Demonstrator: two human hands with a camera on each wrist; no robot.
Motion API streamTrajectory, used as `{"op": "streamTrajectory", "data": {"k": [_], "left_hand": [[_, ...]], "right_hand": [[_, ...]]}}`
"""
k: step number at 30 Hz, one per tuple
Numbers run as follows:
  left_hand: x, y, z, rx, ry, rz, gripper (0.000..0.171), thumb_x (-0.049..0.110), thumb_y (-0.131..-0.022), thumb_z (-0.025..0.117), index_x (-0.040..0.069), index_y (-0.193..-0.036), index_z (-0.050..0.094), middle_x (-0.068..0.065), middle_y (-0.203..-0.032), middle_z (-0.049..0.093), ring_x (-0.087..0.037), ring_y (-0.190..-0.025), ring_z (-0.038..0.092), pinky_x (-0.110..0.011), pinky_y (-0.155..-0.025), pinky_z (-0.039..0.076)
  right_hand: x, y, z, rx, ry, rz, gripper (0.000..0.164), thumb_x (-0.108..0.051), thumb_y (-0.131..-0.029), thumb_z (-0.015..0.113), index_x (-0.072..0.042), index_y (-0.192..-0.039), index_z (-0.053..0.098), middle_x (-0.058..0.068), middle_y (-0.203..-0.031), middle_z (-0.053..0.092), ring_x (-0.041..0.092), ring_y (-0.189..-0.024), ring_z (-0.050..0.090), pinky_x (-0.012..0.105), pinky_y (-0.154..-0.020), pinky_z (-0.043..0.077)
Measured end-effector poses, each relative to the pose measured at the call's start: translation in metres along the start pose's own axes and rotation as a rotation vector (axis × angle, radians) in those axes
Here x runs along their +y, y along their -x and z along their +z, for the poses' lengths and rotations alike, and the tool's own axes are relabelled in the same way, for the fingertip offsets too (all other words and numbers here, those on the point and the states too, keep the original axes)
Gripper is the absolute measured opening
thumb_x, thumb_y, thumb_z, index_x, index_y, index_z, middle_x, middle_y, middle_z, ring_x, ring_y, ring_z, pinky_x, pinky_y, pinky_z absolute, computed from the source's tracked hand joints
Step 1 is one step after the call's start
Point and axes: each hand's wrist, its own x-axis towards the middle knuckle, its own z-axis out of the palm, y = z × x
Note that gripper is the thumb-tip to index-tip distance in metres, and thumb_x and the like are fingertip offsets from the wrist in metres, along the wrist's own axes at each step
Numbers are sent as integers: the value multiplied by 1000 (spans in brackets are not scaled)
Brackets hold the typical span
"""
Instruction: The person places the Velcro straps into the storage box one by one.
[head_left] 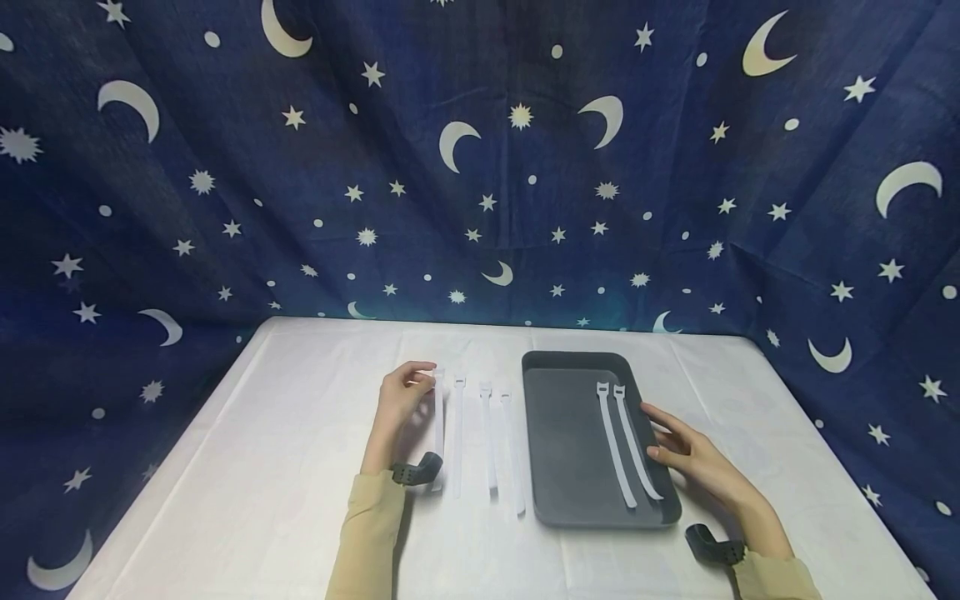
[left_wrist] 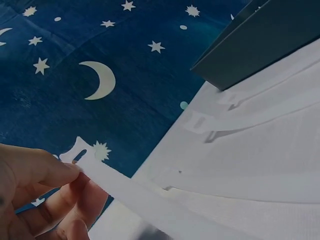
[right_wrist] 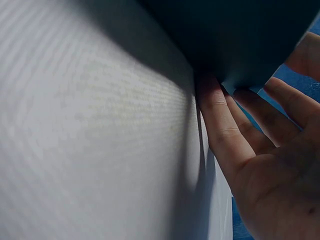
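Observation:
My left hand (head_left: 401, 400) pinches a white slotted cable strap (head_left: 439, 417) between thumb and fingers, just below its head. In the left wrist view that strap (left_wrist: 125, 187) slants down to the right, its slotted end sticking out past the thumb. Three similar straps (head_left: 488, 442) lie side by side on the table, to the right of the held one. A dark grey tray (head_left: 562, 467) stands further right, with two white straps (head_left: 617, 446) lying in it. At the tray's right side is my right hand (head_left: 701, 462), thumb at the rim and extended fingers (right_wrist: 225, 125) against the outer wall.
White cloth covers the table (head_left: 262, 467). Behind it hangs a dark blue curtain (head_left: 420, 208) with moons and stars. Each wrist carries a black camera mount, the left one (head_left: 418, 471) overlapping the lower part of the held strap in the head view.

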Motion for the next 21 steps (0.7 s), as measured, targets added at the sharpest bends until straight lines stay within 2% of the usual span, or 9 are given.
{"op": "streamTrajectory", "data": {"k": [6, 15, 21], "left_hand": [[6, 2, -3, -14, -18, 33, 26, 6, -86, 62, 9, -111, 69, -14, -88, 69, -32, -84, 70, -40, -84, 50], [19, 7, -8, -29, -45, 76, 27, 4, -85, 60, 8, -111, 68, -16, -90, 70, -33, -82, 71, -23, -66, 45], [21, 8, -9, -40, -23, 91, 27, 3, -86, 60, 7, -111, 69, -18, -89, 69, -37, -82, 70, -23, -64, 44]], "right_hand": [[-1, 0, 0, 0, 6, 14, 71, -28, -93, 61, -16, -153, 24, 23, -157, 22, 51, -135, 36, 69, -103, 30], [0, -1, 1, 6, 7, 29, 72, -31, -92, 62, -17, -153, 25, 22, -158, 23, 49, -136, 37, 66, -105, 31], [2, -1, 1, 8, -12, 34, 72, -30, -92, 62, -17, -152, 26, 21, -158, 22, 50, -136, 35, 69, -105, 28]]}}
